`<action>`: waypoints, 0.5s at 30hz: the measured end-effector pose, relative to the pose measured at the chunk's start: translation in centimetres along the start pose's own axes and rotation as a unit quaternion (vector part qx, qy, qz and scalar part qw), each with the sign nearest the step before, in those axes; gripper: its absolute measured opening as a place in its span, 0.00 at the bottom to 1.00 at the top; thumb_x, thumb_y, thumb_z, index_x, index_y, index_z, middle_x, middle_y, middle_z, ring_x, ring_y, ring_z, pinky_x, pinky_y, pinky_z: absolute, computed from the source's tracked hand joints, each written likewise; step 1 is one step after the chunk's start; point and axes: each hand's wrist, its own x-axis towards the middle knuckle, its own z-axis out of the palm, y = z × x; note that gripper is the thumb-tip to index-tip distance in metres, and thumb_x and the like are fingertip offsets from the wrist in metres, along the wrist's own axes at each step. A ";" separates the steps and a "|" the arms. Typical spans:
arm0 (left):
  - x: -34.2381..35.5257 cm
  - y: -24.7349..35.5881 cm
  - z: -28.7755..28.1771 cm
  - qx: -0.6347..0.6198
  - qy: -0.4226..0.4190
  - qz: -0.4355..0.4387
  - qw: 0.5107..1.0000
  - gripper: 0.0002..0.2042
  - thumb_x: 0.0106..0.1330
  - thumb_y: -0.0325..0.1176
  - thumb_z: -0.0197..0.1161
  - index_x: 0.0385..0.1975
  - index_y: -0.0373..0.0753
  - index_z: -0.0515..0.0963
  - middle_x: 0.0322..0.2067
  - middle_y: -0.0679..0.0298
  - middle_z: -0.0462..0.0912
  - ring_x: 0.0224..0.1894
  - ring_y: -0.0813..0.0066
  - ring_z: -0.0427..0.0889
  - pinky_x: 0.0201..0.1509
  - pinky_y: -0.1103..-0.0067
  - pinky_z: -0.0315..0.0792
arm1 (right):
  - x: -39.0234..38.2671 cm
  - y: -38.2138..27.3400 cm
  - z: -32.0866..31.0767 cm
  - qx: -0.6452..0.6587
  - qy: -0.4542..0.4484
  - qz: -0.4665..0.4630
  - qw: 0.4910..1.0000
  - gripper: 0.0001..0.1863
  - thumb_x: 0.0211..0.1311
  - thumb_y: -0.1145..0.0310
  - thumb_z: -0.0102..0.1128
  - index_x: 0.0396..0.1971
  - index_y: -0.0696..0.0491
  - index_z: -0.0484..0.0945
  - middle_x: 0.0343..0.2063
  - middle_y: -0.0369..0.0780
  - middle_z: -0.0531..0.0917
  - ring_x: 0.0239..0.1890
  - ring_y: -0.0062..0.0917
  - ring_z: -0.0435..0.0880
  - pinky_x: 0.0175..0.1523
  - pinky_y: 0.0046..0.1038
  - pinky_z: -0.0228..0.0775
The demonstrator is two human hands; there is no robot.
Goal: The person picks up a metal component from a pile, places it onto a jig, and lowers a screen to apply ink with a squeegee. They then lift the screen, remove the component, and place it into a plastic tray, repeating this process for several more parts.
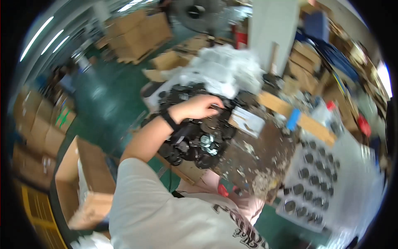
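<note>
My left hand (199,107), with a black band on its wrist, reaches over a heap of dark round parts (192,153) on the workbench (257,159). Its fingers are curled together near the far right side of the heap. A thin dark edge shows at the fingertips, too blurred to name. Among the dark parts, nearer to me, lies a shiny silvery piece (207,141). To the right of the hand, a white card or sheet (248,121) lies flat on the bench. My right hand does not show.
White plastic wrapping (232,66) is bunched behind the heap. A wooden strip (306,124) with blue tape crosses the bench's right side. Rows of dark round parts sit on a pale sheet (280,207) at right. An open carton (97,166) stands at left; a large fan (199,14) is beyond.
</note>
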 end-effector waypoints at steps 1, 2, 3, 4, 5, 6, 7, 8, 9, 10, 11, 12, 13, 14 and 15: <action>0.1 -0.1 0.2 -0.055 -0.004 0.010 0.998 0.13 0.58 0.28 0.60 0.43 0.38 0.74 0.40 0.59 0.79 0.43 0.68 0.78 0.46 0.75 0.72 | -1.7 -1.9 -1.6 0.021 -0.002 -0.003 1.000 0.13 0.61 0.75 0.47 0.44 0.55 0.75 0.44 0.44 0.76 0.46 0.34 0.76 0.49 0.33 0.68; 0.4 -0.1 0.5 -0.106 -0.029 -0.018 0.994 0.13 0.59 0.26 0.59 0.44 0.37 0.74 0.41 0.60 0.79 0.43 0.72 0.77 0.47 0.77 0.72 | -3.7 -3.8 -3.6 0.038 0.002 0.000 0.999 0.13 0.61 0.75 0.47 0.45 0.55 0.75 0.44 0.44 0.76 0.46 0.34 0.76 0.49 0.32 0.68; 0.3 0.0 0.6 -0.134 -0.020 -0.020 0.991 0.12 0.60 0.24 0.58 0.44 0.36 0.73 0.41 0.62 0.78 0.44 0.74 0.77 0.48 0.78 0.72 | -5.4 -5.8 -5.0 0.052 -0.002 0.002 0.999 0.13 0.61 0.75 0.47 0.45 0.55 0.75 0.44 0.44 0.76 0.46 0.34 0.76 0.49 0.32 0.68; 0.3 0.2 0.6 -0.169 -0.033 -0.036 0.984 0.12 0.60 0.23 0.58 0.44 0.35 0.73 0.42 0.63 0.78 0.44 0.75 0.76 0.49 0.79 0.71 | -7.4 -8.0 -6.2 0.061 -0.006 -0.001 0.998 0.13 0.61 0.76 0.47 0.45 0.55 0.75 0.45 0.44 0.76 0.46 0.34 0.76 0.49 0.32 0.68; 0.3 0.6 0.7 -0.181 -0.025 -0.048 0.982 0.12 0.60 0.22 0.58 0.44 0.35 0.73 0.41 0.63 0.78 0.44 0.77 0.76 0.49 0.80 0.71 | -9.3 -10.1 -7.2 0.060 -0.019 -0.012 0.998 0.13 0.61 0.76 0.47 0.45 0.55 0.75 0.45 0.44 0.75 0.46 0.33 0.76 0.49 0.31 0.68; 0.2 1.0 0.5 -0.139 -0.033 -0.079 0.987 0.12 0.59 0.22 0.58 0.43 0.35 0.73 0.40 0.64 0.78 0.43 0.77 0.76 0.48 0.81 0.71 | -11.4 -12.3 -7.7 0.036 -0.046 -0.050 0.997 0.13 0.61 0.77 0.47 0.45 0.55 0.75 0.45 0.44 0.75 0.47 0.33 0.75 0.50 0.31 0.68; 0.1 1.4 0.3 -0.106 -0.043 -0.073 0.991 0.12 0.59 0.22 0.58 0.44 0.36 0.73 0.40 0.65 0.77 0.42 0.79 0.75 0.47 0.82 0.70 | -13.5 -14.3 -7.7 0.032 -0.084 -0.096 0.991 0.13 0.61 0.77 0.47 0.45 0.55 0.75 0.45 0.44 0.75 0.47 0.33 0.75 0.50 0.31 0.68; 0.0 1.8 0.2 -0.101 -0.051 -0.090 0.989 0.13 0.59 0.22 0.58 0.44 0.36 0.72 0.40 0.66 0.76 0.40 0.80 0.75 0.45 0.83 0.70 | -15.7 -16.3 -7.3 -0.080 -0.104 -0.169 0.977 0.17 0.56 0.82 0.51 0.47 0.54 0.73 0.47 0.43 0.74 0.50 0.35 0.74 0.53 0.30 0.67; -0.2 2.0 0.2 -0.081 -0.053 -0.059 0.994 0.13 0.60 0.22 0.58 0.44 0.36 0.72 0.39 0.67 0.76 0.39 0.81 0.75 0.43 0.83 0.70 | -17.9 -18.1 -7.0 -0.149 -0.116 -0.230 0.955 0.22 0.51 0.86 0.54 0.49 0.54 0.72 0.49 0.42 0.73 0.53 0.36 0.72 0.56 0.30 0.65; -0.4 2.2 0.1 -0.089 -0.054 -0.061 0.993 0.12 0.60 0.22 0.57 0.44 0.35 0.72 0.38 0.67 0.75 0.37 0.81 0.75 0.42 0.84 0.70 | -20.2 -19.8 -5.9 -0.149 -0.128 -0.249 0.948 0.21 0.49 0.86 0.54 0.46 0.54 0.73 0.47 0.43 0.73 0.52 0.37 0.72 0.54 0.31 0.66; -0.5 2.3 -0.1 -0.073 -0.060 -0.042 0.995 0.12 0.60 0.22 0.57 0.44 0.35 0.72 0.38 0.67 0.75 0.37 0.81 0.75 0.42 0.84 0.70 | -22.4 -21.0 -4.8 -0.168 -0.140 -0.243 0.945 0.20 0.48 0.86 0.55 0.42 0.54 0.75 0.46 0.44 0.74 0.50 0.38 0.73 0.53 0.31 0.66; -0.8 2.3 -0.2 -0.089 -0.060 -0.061 0.992 0.12 0.59 0.22 0.57 0.44 0.35 0.72 0.38 0.66 0.76 0.36 0.81 0.75 0.41 0.84 0.70 | -24.3 -22.0 -3.9 -0.123 -0.188 -0.224 0.948 0.19 0.47 0.85 0.55 0.42 0.54 0.75 0.44 0.44 0.75 0.49 0.38 0.73 0.52 0.32 0.67; -1.0 2.3 -0.1 -0.104 -0.059 -0.083 0.989 0.12 0.59 0.22 0.58 0.43 0.34 0.72 0.37 0.65 0.76 0.35 0.80 0.75 0.40 0.83 0.70 | -25.9 -22.5 -3.0 -0.098 -0.236 -0.190 0.948 0.19 0.47 0.85 0.56 0.41 0.53 0.76 0.43 0.43 0.75 0.48 0.39 0.73 0.52 0.34 0.67; -1.1 2.2 -0.1 -0.140 -0.058 -0.114 0.982 0.12 0.59 0.22 0.58 0.43 0.33 0.73 0.37 0.63 0.76 0.34 0.80 0.76 0.38 0.83 0.70 | -27.1 -22.8 -2.2 -0.096 -0.264 -0.208 0.937 0.18 0.47 0.84 0.56 0.40 0.52 0.76 0.43 0.43 0.75 0.47 0.39 0.73 0.51 0.35 0.68; -1.2 2.0 -0.1 -0.124 -0.058 -0.104 0.985 0.12 0.59 0.22 0.58 0.43 0.33 0.73 0.37 0.63 0.76 0.34 0.80 0.76 0.38 0.83 0.70 | -28.0 -22.8 -1.5 -0.098 -0.288 -0.225 0.926 0.18 0.46 0.83 0.57 0.40 0.52 0.76 0.42 0.43 0.75 0.45 0.40 0.74 0.50 0.35 0.68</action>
